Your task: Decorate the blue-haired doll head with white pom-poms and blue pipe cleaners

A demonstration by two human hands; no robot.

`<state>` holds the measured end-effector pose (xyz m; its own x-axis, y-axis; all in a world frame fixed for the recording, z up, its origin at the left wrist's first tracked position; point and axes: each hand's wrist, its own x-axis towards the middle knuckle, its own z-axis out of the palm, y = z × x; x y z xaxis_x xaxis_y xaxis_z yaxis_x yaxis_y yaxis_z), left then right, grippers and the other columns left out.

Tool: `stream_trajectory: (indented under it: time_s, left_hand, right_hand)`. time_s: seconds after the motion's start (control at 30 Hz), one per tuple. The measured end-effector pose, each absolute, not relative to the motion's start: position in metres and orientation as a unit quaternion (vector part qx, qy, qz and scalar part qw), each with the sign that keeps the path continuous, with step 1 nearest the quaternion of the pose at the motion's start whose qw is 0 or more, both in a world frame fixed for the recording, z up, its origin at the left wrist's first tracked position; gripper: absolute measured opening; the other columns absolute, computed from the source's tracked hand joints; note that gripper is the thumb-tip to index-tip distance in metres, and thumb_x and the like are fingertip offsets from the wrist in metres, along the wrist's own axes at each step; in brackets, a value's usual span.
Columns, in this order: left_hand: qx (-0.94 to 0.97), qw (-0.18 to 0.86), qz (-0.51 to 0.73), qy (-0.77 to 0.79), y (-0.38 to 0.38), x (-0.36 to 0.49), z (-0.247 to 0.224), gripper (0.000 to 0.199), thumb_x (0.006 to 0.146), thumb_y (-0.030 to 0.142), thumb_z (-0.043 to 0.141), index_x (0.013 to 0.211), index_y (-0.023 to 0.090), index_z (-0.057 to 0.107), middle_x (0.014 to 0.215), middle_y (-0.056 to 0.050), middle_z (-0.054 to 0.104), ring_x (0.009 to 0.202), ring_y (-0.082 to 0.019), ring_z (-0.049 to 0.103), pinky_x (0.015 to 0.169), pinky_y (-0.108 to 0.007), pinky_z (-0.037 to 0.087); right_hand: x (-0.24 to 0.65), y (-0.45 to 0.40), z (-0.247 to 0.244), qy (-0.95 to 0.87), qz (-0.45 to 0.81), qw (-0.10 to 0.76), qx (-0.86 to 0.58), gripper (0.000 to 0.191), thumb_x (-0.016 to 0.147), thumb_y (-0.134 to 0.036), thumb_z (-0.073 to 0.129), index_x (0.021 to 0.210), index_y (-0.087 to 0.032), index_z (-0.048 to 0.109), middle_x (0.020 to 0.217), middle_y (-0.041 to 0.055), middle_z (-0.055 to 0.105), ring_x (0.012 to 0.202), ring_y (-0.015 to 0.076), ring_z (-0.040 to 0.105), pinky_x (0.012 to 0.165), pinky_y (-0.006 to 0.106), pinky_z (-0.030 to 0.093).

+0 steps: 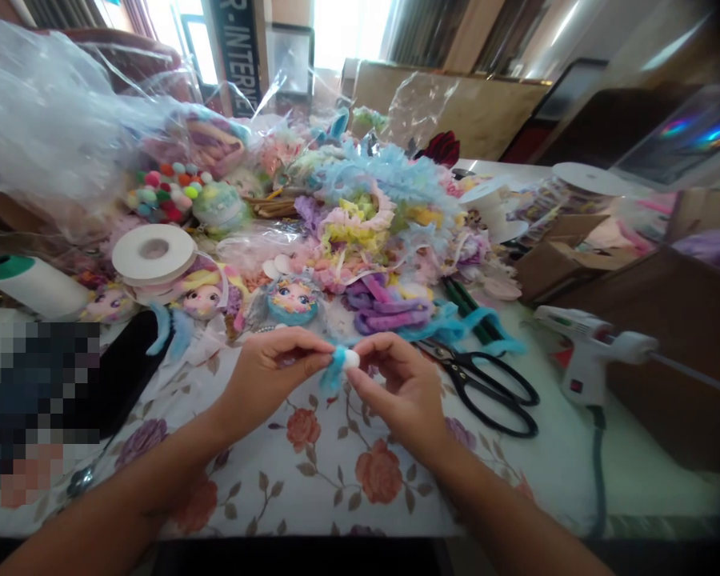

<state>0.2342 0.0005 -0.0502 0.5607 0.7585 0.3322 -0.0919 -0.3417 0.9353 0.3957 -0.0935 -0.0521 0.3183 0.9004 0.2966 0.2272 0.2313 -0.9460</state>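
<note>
Over the flowered cloth, my two hands meet in front of me. My left hand (285, 360) pinches a small strip of blue fabric (334, 373), its loose end hanging down. Between the thumb and fingers of my right hand (399, 382) is a small white ball (351, 359), which touches the blue fabric. Whether the two are joined I cannot tell. Just behind my hands lie a doll head with blue trim (293, 298) and a purple fuzzy strip (384, 304). Black-handled scissors (486, 388) rest to the right of my right hand.
A white glue gun (588, 352) stands at the right, its cord running toward the front edge, beside a cardboard box (672, 352). Ruffled trims (366, 180) pile up at the back. At left are a ribbon spool (154, 252), a thread cone (36, 286) and pom-poms (171, 192).
</note>
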Motion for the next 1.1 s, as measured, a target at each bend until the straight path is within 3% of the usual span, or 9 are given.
stream_trajectory:
  time_s: [0.13, 0.3, 0.4, 0.57, 0.67, 0.8, 1.1]
  left_hand:
    - [0.696, 0.543, 0.395, 0.256, 0.002, 0.235, -0.049, 0.011, 0.085, 0.028, 0.068, 0.09, 0.021, 0.075, 0.081, -0.003, 0.073, 0.069, -0.014, 0.067, 0.059, -0.022, 0.056]
    - [0.719, 0.521, 0.407, 0.215, 0.004, 0.237, -0.046, 0.016, 0.089, 0.024, 0.061, 0.096, 0.02, 0.074, 0.097, -0.007, 0.073, 0.091, -0.018, 0.067, 0.074, -0.025, 0.057]
    - [0.714, 0.535, 0.388, 0.23, 0.004, 0.236, -0.047, 0.018, 0.089, 0.024, 0.06, 0.099, 0.019, 0.074, 0.099, -0.007, 0.073, 0.09, -0.017, 0.067, 0.077, -0.026, 0.056]
    - [0.678, 0.596, 0.356, 0.242, 0.002, 0.236, -0.049, 0.026, 0.078, 0.03, 0.074, 0.102, 0.018, 0.07, 0.1, -0.007, 0.07, 0.089, -0.018, 0.066, 0.077, -0.027, 0.056]
    - [0.702, 0.572, 0.349, 0.242, 0.001, 0.237, -0.051, 0.025, 0.071, 0.028, 0.08, 0.09, 0.017, 0.069, 0.092, -0.006, 0.067, 0.086, -0.018, 0.063, 0.074, -0.027, 0.054]
    - [0.712, 0.56, 0.345, 0.248, 0.002, 0.239, -0.053, 0.016, 0.074, 0.029, 0.077, 0.077, 0.015, 0.068, 0.081, -0.005, 0.064, 0.076, -0.015, 0.06, 0.067, -0.026, 0.05]
    - [0.606, 0.676, 0.303, 0.29, 0.005, 0.238, -0.054, 0.014, 0.073, 0.029, 0.077, 0.075, 0.016, 0.07, 0.07, 0.0, 0.066, 0.063, -0.01, 0.056, 0.062, -0.021, 0.045]
  right_hand:
    - [0.396, -0.088, -0.049, -0.425, 0.388, 0.608, -0.547, 0.018, 0.074, -0.03, 0.076, 0.078, -0.02, 0.061, 0.068, -0.0019, 0.061, 0.059, 0.011, 0.056, 0.055, 0.024, 0.046]
    - [0.397, -0.083, -0.053, -0.371, 0.45, 0.617, -0.529, 0.022, 0.07, -0.031, 0.08, 0.076, -0.019, 0.063, 0.065, -0.0034, 0.06, 0.057, 0.0084, 0.052, 0.056, 0.021, 0.042]
    - [0.4, -0.082, -0.058, -0.341, 0.476, 0.615, -0.528, 0.024, 0.069, -0.033, 0.08, 0.074, -0.018, 0.062, 0.062, -0.0039, 0.059, 0.057, 0.0083, 0.05, 0.055, 0.021, 0.038]
    - [0.401, -0.08, -0.061, -0.342, 0.481, 0.6, -0.539, 0.028, 0.068, -0.036, 0.081, 0.071, -0.018, 0.059, 0.059, -0.005, 0.056, 0.055, 0.0083, 0.047, 0.055, 0.022, 0.033]
    - [0.4, -0.08, -0.06, -0.361, 0.479, 0.588, -0.544, 0.031, 0.068, -0.038, 0.081, 0.07, -0.018, 0.058, 0.059, -0.005, 0.055, 0.055, 0.0084, 0.047, 0.054, 0.022, 0.033]
    - [0.399, -0.079, -0.061, -0.382, 0.474, 0.572, -0.55, 0.032, 0.069, -0.04, 0.08, 0.071, -0.018, 0.057, 0.059, -0.0046, 0.056, 0.055, 0.0086, 0.047, 0.054, 0.022, 0.034]
    - [0.397, -0.079, -0.06, -0.377, 0.482, 0.575, -0.543, 0.029, 0.068, -0.038, 0.08, 0.071, -0.019, 0.059, 0.06, -0.0038, 0.058, 0.057, 0.01, 0.051, 0.057, 0.024, 0.04]
